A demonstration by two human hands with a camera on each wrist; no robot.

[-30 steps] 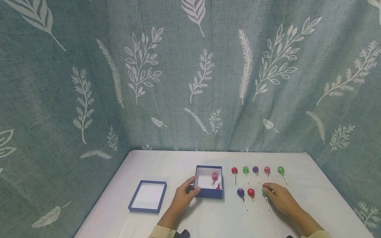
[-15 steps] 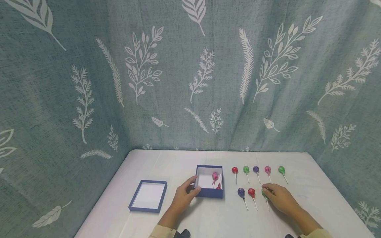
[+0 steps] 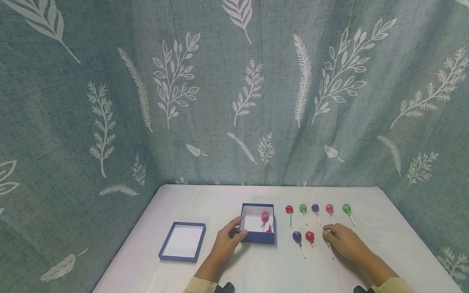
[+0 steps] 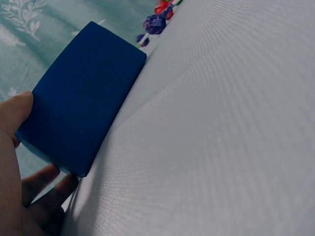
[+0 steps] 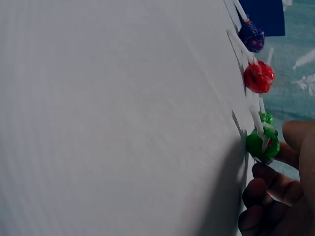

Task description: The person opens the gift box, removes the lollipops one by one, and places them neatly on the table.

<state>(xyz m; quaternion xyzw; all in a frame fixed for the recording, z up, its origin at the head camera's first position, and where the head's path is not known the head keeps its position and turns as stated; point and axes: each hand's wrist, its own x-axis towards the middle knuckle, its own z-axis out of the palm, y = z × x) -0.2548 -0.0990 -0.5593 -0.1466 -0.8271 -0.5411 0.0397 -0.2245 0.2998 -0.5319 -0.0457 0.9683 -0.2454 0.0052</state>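
My left hand [image 3: 225,243] grips the left side of an open blue box [image 3: 258,237], thumb at its front wall and the other fingers around the side. Inside the box's white interior lie a pink lollipop [image 3: 264,217] and, near the front right corner, part of a red one [image 3: 269,230]. Over a green lollipop [image 3: 325,236] in the front row is my right hand [image 3: 346,244], pinching its wrapped head between thumb and fingers. From the right wrist view, this green lollipop [image 5: 262,142] has its white stick pointing away from the palm.
Left of the box lies a blue-rimmed lid [image 3: 178,258], white inside up. A purple lollipop [image 3: 297,237] and a red lollipop [image 3: 310,237] share the front row. Behind them several more lollipops form a back row, including a pink one [image 3: 329,208]. A patterned curtain [image 3: 271,122] hangs behind the table.
The right hand has shifted very slightly, and the green lollipop's stick end has swung a little to the right. The left hand and box stay put.
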